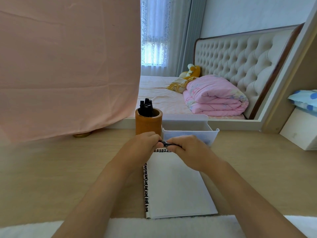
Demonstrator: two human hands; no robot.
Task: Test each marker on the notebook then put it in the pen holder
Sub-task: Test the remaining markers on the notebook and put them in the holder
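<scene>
An open notebook (pixel 176 186) with a blank white page and a black-and-white patterned edge lies on the wooden desk. Above its far end both hands grip one black marker (pixel 167 144), held level. My left hand (pixel 142 146) closes on the marker's left end, my right hand (pixel 187 150) on its right part. Only a short middle stretch of the marker shows between the fingers. Just behind my left hand stands a brown cylindrical pen holder (pixel 148 123) with several black markers (pixel 146 109) upright in it.
A white plastic basket (pixel 190 133) sits right of the holder, behind my right hand. A pink cloth (pixel 68 66) hangs over the desk's back left. A white box (pixel 300 133) stands at the right. White fluffy fabric (pixel 171 227) lines the near edge.
</scene>
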